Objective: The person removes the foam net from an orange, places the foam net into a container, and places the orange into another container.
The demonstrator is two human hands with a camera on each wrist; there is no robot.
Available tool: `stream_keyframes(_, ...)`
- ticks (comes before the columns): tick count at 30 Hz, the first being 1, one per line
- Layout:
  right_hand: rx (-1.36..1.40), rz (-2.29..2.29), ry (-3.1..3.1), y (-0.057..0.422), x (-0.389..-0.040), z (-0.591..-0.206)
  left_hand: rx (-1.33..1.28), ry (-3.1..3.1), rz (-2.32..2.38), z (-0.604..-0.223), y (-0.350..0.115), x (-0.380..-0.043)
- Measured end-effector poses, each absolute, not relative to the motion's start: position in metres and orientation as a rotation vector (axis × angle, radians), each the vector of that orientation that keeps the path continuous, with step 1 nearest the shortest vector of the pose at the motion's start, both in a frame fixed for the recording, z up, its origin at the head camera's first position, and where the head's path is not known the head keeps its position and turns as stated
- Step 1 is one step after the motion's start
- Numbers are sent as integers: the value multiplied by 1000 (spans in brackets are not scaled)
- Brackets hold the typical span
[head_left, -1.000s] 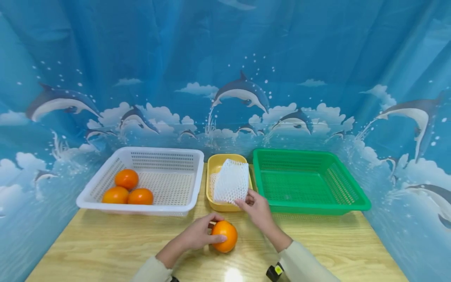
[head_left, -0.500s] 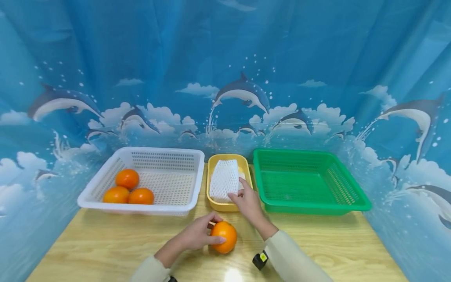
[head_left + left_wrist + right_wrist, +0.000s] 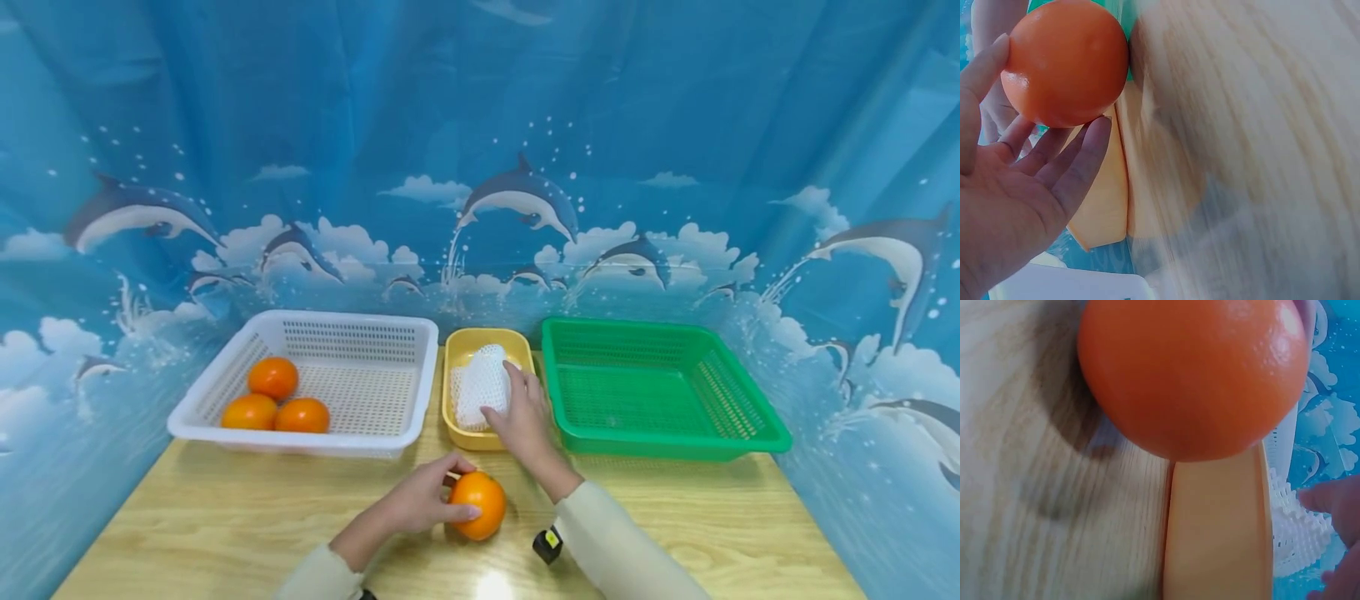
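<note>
My left hand (image 3: 420, 498) holds an orange (image 3: 487, 504) on the wooden table, the thumb at its near side and the fingers behind. The left wrist view shows the fingertips against the orange (image 3: 1066, 65). My right hand (image 3: 525, 421) reaches over the yellow basket (image 3: 457, 439) and grips a white foam net sleeve (image 3: 480, 387) between thumb and fingers. In the right wrist view a fingertip touches the foam net sleeve (image 3: 1300, 531), which looks bunched; part of the hand is out of frame there. More white netting lies under it in the basket.
A white basket (image 3: 408, 408) with three oranges (image 3: 273, 378) stands to the left. On the right is a green basket (image 3: 637, 400). A blue dolphin-print curtain (image 3: 480, 108) hangs behind, and the wooden table (image 3: 225, 525) extends in front.
My right hand has moved left and farther over the yellow basket. The net sleeve, raised at first, lay flat in the basket and is now squeezed narrower. The left hand stays on the orange.
</note>
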State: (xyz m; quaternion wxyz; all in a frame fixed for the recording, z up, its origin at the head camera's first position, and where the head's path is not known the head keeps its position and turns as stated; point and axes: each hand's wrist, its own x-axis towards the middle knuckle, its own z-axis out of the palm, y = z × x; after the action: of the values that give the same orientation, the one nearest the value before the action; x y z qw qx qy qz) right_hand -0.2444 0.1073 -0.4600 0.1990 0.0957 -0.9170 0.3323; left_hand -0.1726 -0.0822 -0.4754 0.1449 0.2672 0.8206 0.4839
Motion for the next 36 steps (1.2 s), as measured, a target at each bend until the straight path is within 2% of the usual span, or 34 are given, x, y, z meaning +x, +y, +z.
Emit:
stream_keyframes(7,529,708,-2560,105,-249,-456,780,2360,1395,-475,-82,-173)
stream_keyframes(15,699,275,-2870,100,-253,-439,792,2361,1377,-473,-81,-172)
stream_keyframes(21,625,194,-3033,93,-261,-442,772,2344,1386,-472,-83,-172)
stream_keyframes(30,426,330,-3256,86,-274,-442,763,2335,1383,-472,-83,-173)
stream_keyframes(36,414,422,-3391,86,-278,-442,761,2333,1386,-472,-83,-172)
